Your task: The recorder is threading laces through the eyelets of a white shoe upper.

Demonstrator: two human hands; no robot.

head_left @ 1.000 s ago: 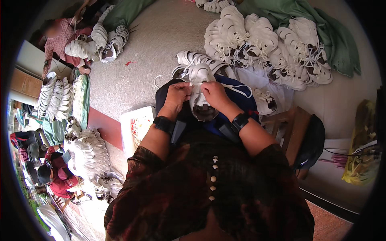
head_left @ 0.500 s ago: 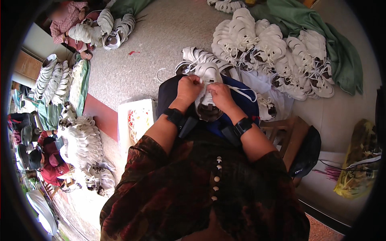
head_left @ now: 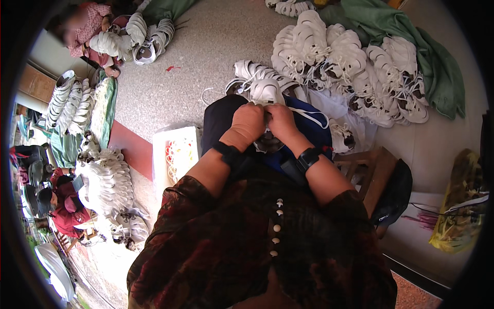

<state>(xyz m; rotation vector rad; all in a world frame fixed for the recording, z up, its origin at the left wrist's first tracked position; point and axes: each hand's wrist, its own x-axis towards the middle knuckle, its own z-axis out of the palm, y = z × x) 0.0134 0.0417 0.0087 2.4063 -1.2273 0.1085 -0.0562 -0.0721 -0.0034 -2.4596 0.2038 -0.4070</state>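
A white shoe upper [head_left: 266, 91] with a dark brown lining lies across my lap, its toe pointing away from me. My left hand [head_left: 248, 122] is closed over the left side of its lacing area, with the fingertips mostly hidden. Against it, my right hand [head_left: 281, 120] is closed at the same part of the upper, thumb side toward the left hand. A loose white shoelace [head_left: 311, 114] loops out to the right over blue cloth [head_left: 320, 135]. The exact grip on the lace between the fingers is covered by the hands.
Beyond the lap lies a row of white uppers [head_left: 257, 69]. A large heap of uppers [head_left: 350, 62] is at far right beside green cloth [head_left: 437, 72]. A box of laces [head_left: 177, 152] stands left, a wooden stool [head_left: 378, 170] right. Co-workers [head_left: 67, 206] sit at left.
My left hand has drawn in toward my right hand and turned so its back covers the lacing area. Both hands now meet over the upper, which stays in place.
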